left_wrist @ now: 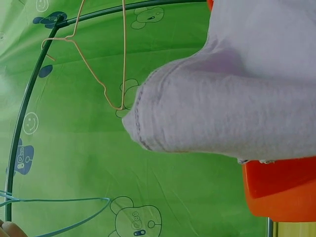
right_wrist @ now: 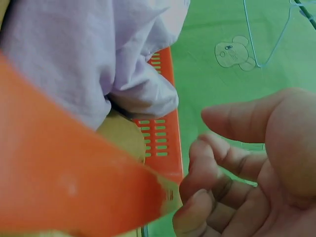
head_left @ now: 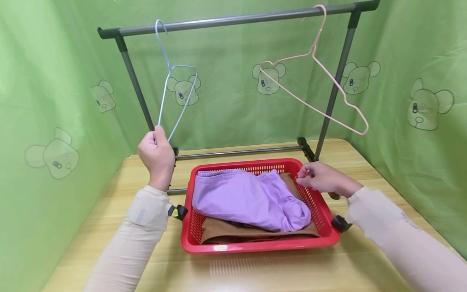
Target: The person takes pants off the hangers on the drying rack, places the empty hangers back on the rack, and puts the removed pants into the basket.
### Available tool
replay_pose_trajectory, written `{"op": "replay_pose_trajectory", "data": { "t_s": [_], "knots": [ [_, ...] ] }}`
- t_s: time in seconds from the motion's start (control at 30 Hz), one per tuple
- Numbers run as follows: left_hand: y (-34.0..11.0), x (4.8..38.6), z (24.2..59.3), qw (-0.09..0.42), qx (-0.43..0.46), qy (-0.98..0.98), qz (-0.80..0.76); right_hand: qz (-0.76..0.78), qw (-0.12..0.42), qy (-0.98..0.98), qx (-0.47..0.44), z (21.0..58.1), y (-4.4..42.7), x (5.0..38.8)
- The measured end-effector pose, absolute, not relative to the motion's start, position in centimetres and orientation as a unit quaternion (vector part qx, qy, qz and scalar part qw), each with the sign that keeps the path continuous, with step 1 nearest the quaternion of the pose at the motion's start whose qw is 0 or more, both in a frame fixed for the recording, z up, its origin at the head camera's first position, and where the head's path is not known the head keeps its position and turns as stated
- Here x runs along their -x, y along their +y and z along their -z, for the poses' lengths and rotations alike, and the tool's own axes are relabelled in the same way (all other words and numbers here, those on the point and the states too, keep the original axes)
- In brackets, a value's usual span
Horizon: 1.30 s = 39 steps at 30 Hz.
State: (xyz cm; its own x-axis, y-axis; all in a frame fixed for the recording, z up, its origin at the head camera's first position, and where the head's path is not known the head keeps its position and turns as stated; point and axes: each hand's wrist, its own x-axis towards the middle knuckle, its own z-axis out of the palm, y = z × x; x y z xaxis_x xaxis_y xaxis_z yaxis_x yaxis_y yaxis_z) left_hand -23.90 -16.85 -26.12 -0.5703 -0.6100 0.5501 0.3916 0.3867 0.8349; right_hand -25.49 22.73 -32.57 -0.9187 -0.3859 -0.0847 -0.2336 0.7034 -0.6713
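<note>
My left hand (head_left: 157, 156) grips the lower end of a light blue clothes hanger (head_left: 163, 97), whose hook is over the rack's bar. In the left wrist view only fingertips of that hand show at the lower left corner. Beside the right rim of a red plastic basket (head_left: 255, 245), my right hand (head_left: 326, 178) hangs with loosely curled fingers and holds nothing; the right wrist view shows the gap between thumb and fingers. A folded purple garment (head_left: 233, 198) lies in the basket on top of a brown one (head_left: 233, 232), which it partly covers.
A grey metal clothes rack (head_left: 233, 20) stands behind the basket on the wooden table (head_left: 175, 263). From its right end hangs a pink hanger (head_left: 330, 75). Green curtains (head_left: 226, 113) with cartoon bears enclose the table at the back and both sides.
</note>
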Motion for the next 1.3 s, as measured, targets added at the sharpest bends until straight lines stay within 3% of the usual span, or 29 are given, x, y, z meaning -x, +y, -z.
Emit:
{"op": "replay_pose_trajectory", "data": {
  "t_s": [0.23, 0.57, 0.93, 1.3],
  "knots": [
    [-16.8, 23.8, 26.1, 0.464, -0.079, -0.69, 0.55, 0.348, 0.112, 0.922, 0.129, 32.9, 24.1, 25.4],
    [-16.6, 24.0, 25.5, 0.474, -0.067, -0.688, 0.546, 0.385, 0.186, 0.892, 0.146, 33.9, 24.8, 25.1],
    [-16.3, 24.1, 24.1, 0.45, -0.069, -0.683, 0.571, 0.414, 0.188, 0.881, 0.134, 34.4, 25.0, 25.2],
    [-16.5, 24.4, 24.2, 0.387, -0.082, -0.718, 0.573, 0.434, 0.189, 0.871, 0.13, 34.4, 25.0, 25.2]
  ]
}}
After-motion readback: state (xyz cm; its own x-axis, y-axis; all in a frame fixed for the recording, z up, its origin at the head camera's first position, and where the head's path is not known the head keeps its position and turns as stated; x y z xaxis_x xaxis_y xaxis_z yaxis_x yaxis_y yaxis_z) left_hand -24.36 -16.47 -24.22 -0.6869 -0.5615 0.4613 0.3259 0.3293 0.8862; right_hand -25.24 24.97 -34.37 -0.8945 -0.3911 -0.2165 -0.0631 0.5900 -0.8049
